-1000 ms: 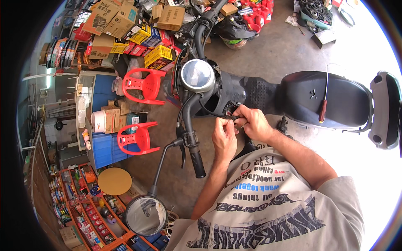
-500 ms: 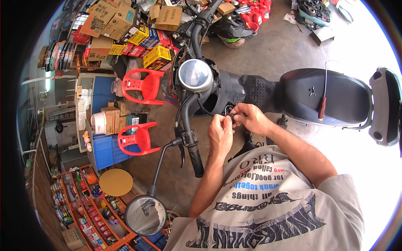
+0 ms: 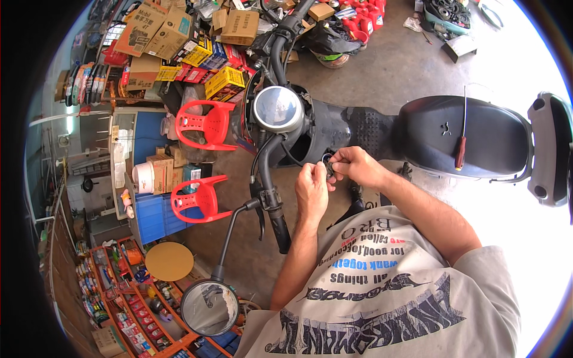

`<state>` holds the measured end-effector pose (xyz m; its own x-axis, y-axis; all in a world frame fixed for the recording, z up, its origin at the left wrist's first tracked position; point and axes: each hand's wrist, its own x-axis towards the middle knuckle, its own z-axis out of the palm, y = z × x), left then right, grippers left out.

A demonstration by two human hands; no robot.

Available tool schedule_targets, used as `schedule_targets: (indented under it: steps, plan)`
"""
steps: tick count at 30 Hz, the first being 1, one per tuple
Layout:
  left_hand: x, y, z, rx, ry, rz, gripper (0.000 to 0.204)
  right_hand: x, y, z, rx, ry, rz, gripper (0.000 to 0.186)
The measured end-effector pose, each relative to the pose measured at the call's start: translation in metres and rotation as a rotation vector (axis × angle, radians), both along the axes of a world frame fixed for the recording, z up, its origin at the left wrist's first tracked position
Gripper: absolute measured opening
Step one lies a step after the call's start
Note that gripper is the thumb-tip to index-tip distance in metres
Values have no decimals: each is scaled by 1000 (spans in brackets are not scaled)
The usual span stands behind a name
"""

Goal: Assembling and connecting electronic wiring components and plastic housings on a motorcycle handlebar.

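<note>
Both hands meet beside the front body of a black scooter [image 3: 370,125]. My left hand [image 3: 312,190] is closed, its fingertips pinching a small dark part [image 3: 330,169] with thin wires running into the scooter's body. From the other side my right hand [image 3: 361,169] grips the same part between thumb and fingers. The fingers cover most of it, so I cannot make out its exact kind. A screwdriver [image 3: 461,152] with a dark red handle lies across the scooter's seat [image 3: 418,131].
The handlebar [image 3: 278,221] and round mirror [image 3: 210,307] stand left of my left arm. Red plastic chairs [image 3: 206,125], stacked cartons [image 3: 239,27] and an orange shelf of small goods [image 3: 149,322] fill the left side. Red bottles [image 3: 373,15] lie at the back.
The hands stay together at the small dark part. My left hand has shifted and tilted slightly, and a bit more of the part shows between the fingers.
</note>
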<state>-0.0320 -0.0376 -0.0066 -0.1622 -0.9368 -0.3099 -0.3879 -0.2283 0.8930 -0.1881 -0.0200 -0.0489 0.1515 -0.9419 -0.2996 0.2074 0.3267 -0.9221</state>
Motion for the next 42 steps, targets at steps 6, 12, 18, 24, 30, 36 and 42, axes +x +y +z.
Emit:
schedule_targets:
  steps: [6,12,18,24,30,36,42]
  plan:
    - [1,-1,-1,14,15,6,32,-1,0,5,76,-17,1,14]
    - [3,0,-3,12,11,17,33,-1,0,11,143,-18,4,15]
    - [6,5,-8,-33,76,19,25,0,0,8,175,-19,-16,17]
    - [7,14,-18,-309,87,-99,27,1,-3,3,266,-167,-47,17]
    - [6,12,-18,-419,90,-113,32,-3,-9,4,313,-324,27,19]
    - [11,12,-20,-334,59,-114,27,1,-11,7,327,-317,32,20]
    - [12,13,-21,-356,-39,-129,28,4,-9,3,345,-304,7,23]
